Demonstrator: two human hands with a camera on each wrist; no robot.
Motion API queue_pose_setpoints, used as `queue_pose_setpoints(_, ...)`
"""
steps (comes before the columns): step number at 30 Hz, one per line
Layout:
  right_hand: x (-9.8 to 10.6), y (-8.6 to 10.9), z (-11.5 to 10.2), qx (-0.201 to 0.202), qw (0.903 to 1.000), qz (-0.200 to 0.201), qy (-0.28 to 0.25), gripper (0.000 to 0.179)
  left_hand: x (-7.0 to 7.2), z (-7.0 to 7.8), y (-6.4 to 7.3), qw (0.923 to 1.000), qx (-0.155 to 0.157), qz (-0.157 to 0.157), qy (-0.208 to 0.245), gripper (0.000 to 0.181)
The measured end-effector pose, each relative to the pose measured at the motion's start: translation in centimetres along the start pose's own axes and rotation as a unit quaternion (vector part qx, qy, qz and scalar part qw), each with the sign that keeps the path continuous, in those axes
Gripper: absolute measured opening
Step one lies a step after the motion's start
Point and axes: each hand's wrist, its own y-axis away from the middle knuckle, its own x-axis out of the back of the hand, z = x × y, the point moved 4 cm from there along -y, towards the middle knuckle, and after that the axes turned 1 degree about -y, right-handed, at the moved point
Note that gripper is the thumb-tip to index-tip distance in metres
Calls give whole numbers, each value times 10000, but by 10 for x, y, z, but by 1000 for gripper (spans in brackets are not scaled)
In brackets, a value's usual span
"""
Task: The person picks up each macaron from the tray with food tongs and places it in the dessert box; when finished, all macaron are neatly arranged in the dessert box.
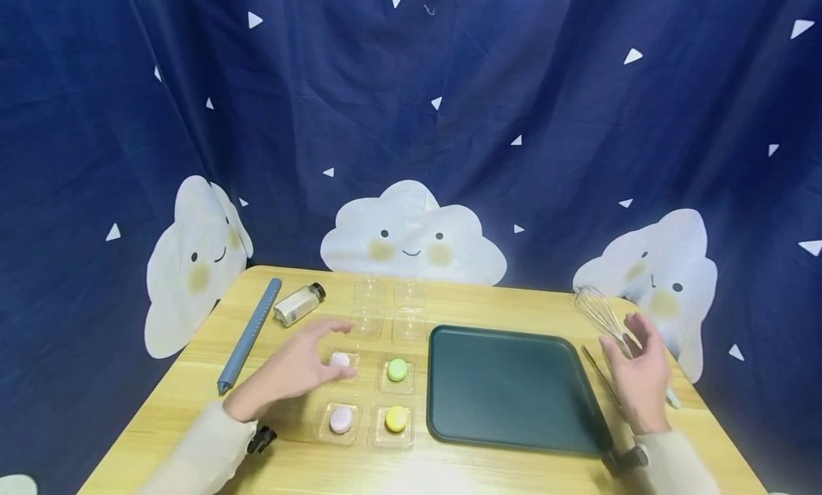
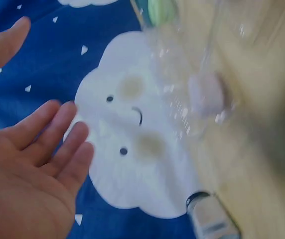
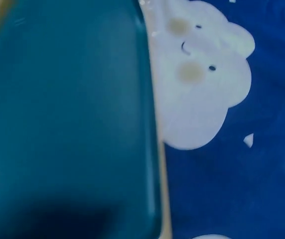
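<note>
My left hand hovers with parted fingers and thumb beside a pale macaron in a clear plastic box base. In the left wrist view the palm of that hand faces up, holding nothing, with a lilac macaron to its right. A green macaron, a lilac macaron and a yellow macaron sit in similar clear bases. Over at the right, my right hand has its fingers loosely bent above a whisk, overlapping its handle in the head view; nothing shows in its grasp.
A dark green tray lies between the hands. Several clear plastic pieces stand behind the macarons. At the left are a blue-grey rolling pin and a black-capped jar. A thin dark stick lies right of the tray.
</note>
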Motion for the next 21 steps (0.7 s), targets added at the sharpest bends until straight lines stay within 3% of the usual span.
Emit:
queue_pose_setpoints(4, -13, -8, -23, 400, 9985, -55, -358, 71, 26, -1, -12, 9977, -273, 621, 13, 85)
queue_pose_setpoints(9, -37, -18, -55, 916, 9925, -182, -793, 74, 53, -2, -32, 9924, -501, 1127, -13, 89)
queue_pose_setpoints(15, -83, -26, -90, 1742, 9726, -534, -1442, 75, 75, -7, -63, 9887, -657, 1324, 269, 87)
queue_pose_setpoints(21, -138, -26, -118, 2137, 9570, -1117, -1613, 77, 78, -14, -91, 9902, -670, 1217, 136, 91)
